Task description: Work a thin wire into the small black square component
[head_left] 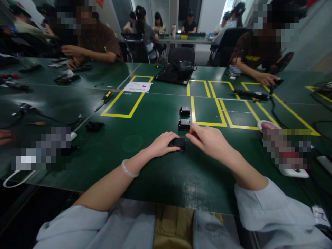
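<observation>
Between thumb and fingers, my left hand [164, 143] grips a small black plastic part [179, 143] at the table surface. Just right of that part is my right hand [211, 140], its thumb and fingers brought together; whether something tiny sits in the pinch cannot be made out. Beyond my hands two similar black parts stand in a column: the nearer part [184, 124] lies close to my right fingertips, and the farther part [185, 111] is behind it.
The green table [155, 176] bears yellow tape outlines. A screwdriver [105, 97] and a black piece [94, 126] lie left. Farther back are a paper sheet [137, 86] and a black panel [169, 74]. An electric screwdriver [251, 94] lies right, near a co-worker's hand [266, 79].
</observation>
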`<state>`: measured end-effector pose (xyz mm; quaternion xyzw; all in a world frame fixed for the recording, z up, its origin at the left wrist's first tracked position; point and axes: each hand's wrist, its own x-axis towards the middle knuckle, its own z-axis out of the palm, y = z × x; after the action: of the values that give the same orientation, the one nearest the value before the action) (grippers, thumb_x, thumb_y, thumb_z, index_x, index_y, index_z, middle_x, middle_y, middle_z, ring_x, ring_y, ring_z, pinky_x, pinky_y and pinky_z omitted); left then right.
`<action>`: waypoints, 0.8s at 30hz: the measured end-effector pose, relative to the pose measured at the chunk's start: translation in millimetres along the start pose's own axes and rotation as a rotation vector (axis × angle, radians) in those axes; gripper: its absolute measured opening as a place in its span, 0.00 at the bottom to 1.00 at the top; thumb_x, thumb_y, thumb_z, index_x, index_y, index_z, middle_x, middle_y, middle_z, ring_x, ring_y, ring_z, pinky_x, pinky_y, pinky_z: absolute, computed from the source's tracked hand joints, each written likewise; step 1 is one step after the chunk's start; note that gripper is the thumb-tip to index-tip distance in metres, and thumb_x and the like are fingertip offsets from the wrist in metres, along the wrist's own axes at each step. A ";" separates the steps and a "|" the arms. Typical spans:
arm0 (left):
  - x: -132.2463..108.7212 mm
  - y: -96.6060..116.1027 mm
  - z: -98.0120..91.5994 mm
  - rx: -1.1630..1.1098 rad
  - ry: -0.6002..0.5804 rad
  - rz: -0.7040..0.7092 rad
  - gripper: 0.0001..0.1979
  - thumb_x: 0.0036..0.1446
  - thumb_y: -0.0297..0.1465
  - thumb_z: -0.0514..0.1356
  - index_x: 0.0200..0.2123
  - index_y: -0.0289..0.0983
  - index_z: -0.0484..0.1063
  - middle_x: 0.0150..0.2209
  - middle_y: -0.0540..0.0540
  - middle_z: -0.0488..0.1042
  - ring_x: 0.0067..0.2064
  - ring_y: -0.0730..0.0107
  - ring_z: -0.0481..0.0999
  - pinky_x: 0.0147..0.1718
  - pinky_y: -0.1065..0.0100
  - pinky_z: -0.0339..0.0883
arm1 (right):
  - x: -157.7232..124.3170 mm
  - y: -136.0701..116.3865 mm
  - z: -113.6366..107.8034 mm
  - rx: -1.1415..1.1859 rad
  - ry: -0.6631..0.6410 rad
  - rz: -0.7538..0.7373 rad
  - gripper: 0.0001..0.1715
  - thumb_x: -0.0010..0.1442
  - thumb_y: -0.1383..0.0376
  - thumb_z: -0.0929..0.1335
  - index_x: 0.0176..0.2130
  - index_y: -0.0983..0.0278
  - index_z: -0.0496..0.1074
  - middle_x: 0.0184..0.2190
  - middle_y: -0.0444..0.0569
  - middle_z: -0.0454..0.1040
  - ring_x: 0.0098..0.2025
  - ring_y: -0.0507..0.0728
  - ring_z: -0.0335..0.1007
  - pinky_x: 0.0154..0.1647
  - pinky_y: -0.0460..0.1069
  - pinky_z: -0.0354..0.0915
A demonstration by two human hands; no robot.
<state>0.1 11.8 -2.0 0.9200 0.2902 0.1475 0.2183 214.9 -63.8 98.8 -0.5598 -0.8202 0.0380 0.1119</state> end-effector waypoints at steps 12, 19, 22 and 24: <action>-0.4 0.2 0.9 -0.005 0.004 -0.002 0.20 0.62 0.46 0.58 0.50 0.39 0.67 0.48 0.43 0.71 0.48 0.58 0.70 0.47 0.60 0.64 | -2.8 2.8 -0.9 0.089 -0.015 -0.065 0.07 0.63 0.66 0.61 0.43 0.62 0.63 0.33 0.46 0.73 0.30 0.53 0.66 0.29 0.47 0.52; -0.6 -4.0 4.1 0.003 0.003 0.001 0.22 0.62 0.46 0.58 0.52 0.40 0.66 0.49 0.43 0.71 0.49 0.58 0.70 0.47 0.59 0.64 | -0.1 0.3 0.7 -0.025 -0.027 -0.018 0.11 0.68 0.59 0.59 0.41 0.62 0.65 0.30 0.47 0.74 0.31 0.56 0.69 0.29 0.48 0.51; -0.5 -3.1 3.6 0.002 0.005 -0.001 0.21 0.62 0.47 0.58 0.52 0.40 0.67 0.49 0.43 0.71 0.49 0.57 0.70 0.48 0.59 0.64 | 0.0 0.8 2.3 -0.047 -0.029 -0.021 0.09 0.67 0.62 0.59 0.42 0.63 0.65 0.31 0.49 0.75 0.32 0.56 0.70 0.29 0.48 0.52; -0.3 -1.1 2.1 0.003 0.005 -0.009 0.21 0.61 0.47 0.58 0.51 0.39 0.68 0.49 0.42 0.71 0.49 0.57 0.70 0.48 0.58 0.64 | -0.6 1.0 3.1 -0.024 -0.013 -0.049 0.09 0.66 0.65 0.59 0.44 0.63 0.64 0.34 0.49 0.75 0.34 0.56 0.71 0.30 0.48 0.53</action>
<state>0.2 11.7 -4.4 0.9185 0.2952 0.1487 0.2171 215.3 -63.8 95.5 -0.5407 -0.8347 0.0291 0.1006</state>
